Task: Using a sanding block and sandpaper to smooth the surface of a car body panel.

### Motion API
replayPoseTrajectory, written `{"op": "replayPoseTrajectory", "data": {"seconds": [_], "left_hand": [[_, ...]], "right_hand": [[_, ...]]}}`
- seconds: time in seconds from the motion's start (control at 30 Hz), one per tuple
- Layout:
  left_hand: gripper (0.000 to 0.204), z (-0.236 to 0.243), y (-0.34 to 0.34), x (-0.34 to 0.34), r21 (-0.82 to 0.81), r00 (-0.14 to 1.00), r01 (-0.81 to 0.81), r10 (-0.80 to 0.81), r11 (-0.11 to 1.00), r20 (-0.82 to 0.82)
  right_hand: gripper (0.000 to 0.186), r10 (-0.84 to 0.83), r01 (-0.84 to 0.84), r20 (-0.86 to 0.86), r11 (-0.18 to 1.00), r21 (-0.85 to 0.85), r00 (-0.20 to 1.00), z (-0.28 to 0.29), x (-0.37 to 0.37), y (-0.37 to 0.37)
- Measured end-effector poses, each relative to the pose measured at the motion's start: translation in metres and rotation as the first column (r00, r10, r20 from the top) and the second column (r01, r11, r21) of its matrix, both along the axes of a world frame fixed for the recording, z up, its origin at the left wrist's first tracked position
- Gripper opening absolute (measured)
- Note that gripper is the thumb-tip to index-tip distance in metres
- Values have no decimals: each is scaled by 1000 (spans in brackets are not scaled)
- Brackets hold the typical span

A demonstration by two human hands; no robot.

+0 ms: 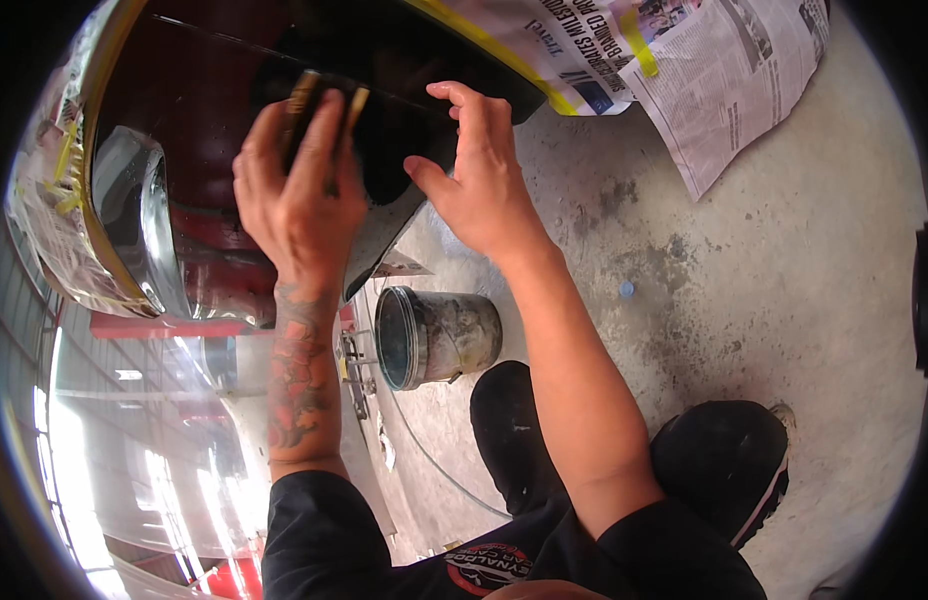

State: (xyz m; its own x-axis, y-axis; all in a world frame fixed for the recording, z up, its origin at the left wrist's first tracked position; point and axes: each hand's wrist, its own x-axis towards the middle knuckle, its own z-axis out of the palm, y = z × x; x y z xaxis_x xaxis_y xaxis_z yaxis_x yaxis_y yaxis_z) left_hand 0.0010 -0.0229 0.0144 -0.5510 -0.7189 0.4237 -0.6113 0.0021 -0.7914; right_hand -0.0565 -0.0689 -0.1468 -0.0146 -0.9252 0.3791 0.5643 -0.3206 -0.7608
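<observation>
My left hand grips a dark block with yellowish-brown edges against the glossy dark red-black vehicle panel, fingers curled over it. To its right, my right hand is open, fingers loosely bent and thumb apart, with nothing in it, over or near the panel's black part; I cannot tell whether it touches. Yellow tape and newspaper masking border the panel at the upper right. More taped covering lines its left edge. A pale glossy curved patch shows on the panel's left side.
A dirty bucket stands on the stained concrete floor below the panel, near my dark-clad knees. A thin hose runs along the floor beside it. A small blue cap lies to the right. Bright warehouse structure shows at the lower left.
</observation>
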Motion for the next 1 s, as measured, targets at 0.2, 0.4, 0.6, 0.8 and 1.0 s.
{"op": "replayPoseTrajectory", "data": {"seconds": [0.2, 0.4, 0.6, 0.8, 1.0], "left_hand": [[43, 8, 0, 3, -42, 998, 42, -44, 998, -34], [43, 0, -2, 1, -16, 998, 8, -9, 1000, -63], [44, -8, 4, -1, 84, 999, -22, 26, 996, -43], [44, -11, 3, 0, -8, 997, 6, -7, 1000, -80], [42, 3, -5, 10, -67, 994, 104, -106, 992, -33]], "right_hand": [[76, 33, -32, -30, 999, 15, 999, 2, -1, 3], [77, 40, -39, -23, 999, 32, 999, -3, -2, -1], [77, 26, -26, -8, 1000, -8, 1000, 2, -2, 3], [77, 50, -49, -38, 999, 9, 998, 2, -3, 3], [78, 66, -65, -53, 998, 22, 996, 0, -4, 1]]}}
